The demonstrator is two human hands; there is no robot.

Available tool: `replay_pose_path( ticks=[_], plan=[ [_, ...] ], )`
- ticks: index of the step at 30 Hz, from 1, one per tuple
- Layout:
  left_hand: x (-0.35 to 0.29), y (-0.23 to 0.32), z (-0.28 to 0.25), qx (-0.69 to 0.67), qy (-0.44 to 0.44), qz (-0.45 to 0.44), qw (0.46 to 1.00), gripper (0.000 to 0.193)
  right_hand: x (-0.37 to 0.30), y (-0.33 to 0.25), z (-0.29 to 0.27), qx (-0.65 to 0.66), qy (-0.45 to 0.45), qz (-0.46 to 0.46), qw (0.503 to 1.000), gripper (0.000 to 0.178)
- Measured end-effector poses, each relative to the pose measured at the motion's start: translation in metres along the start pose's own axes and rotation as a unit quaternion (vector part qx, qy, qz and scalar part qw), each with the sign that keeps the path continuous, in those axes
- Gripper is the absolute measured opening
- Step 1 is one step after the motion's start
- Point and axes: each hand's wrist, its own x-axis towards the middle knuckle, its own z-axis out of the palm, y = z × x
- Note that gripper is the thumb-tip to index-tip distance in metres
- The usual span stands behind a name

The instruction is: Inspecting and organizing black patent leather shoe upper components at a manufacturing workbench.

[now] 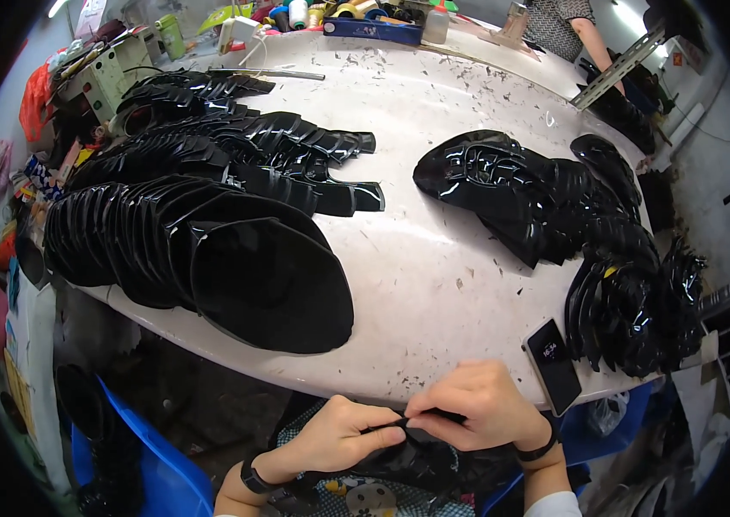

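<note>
Both hands work at the lower edge of the view, below the near rim of the table: the left hand (339, 435) is closed, pinching the edge of a glossy black cut piece of patent material (421, 461), and the right hand (477, 405) is closed on the same edge, its fingertips meeting those of the left. That piece lies in the lap, under and between the two hands. Above them spreads the large white, scuffed worktable (434, 258). On its left side lies a wide fanned stack of matte-black oval pieces (210, 250), with overlapping rows of shiny black curved strips (279, 146) just behind it. On the right side rests a heap of glossy black embossed upper pieces (537, 194), running down into a denser pile (632, 319) at the table's right rim. A dark rectangular phone (552, 364) lies flat at the near rim, just beside that pile and near the right hand. Each wrist carries a black band.
</note>
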Motion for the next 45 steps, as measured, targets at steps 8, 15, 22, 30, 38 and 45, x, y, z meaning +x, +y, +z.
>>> replay_pose_path(
  ticks=[8, 15, 22, 30, 38, 45],
  plan=[
    [-0.011, -0.044, 0.013, -0.126, 0.221, -0.023, 0.967, 0.024, -0.035, -0.003, 0.037, -0.014, 0.189, 0.100, 0.977, 0.043],
    [-0.012, -0.055, 0.024, -0.118, 0.260, -0.021, 0.958, 0.025, -0.032, 0.022, 0.080, 0.104, 0.252, 0.099, 0.957, 0.022],
    [-0.015, -0.063, 0.026, -0.099, 0.265, -0.021, 0.959, 0.026, -0.034, 0.038, 0.090, 0.198, 0.258, 0.098, 0.941, 0.017],
    [-0.012, -0.055, 0.030, -0.141, 0.243, -0.039, 0.959, 0.020, -0.036, 0.044, 0.094, 0.476, 0.195, 0.138, 0.846, 0.021],
    [-0.011, -0.060, 0.025, -0.131, 0.123, -0.069, 0.981, 0.015, -0.040, 0.034, 0.094, 0.487, 0.193, 0.116, 0.844, 0.029],
    [-0.020, -0.051, 0.019, -0.214, 0.091, -0.088, 0.969, 0.023, -0.045, 0.038, 0.081, 0.441, 0.171, 0.066, 0.878, 0.031]
  ],
)
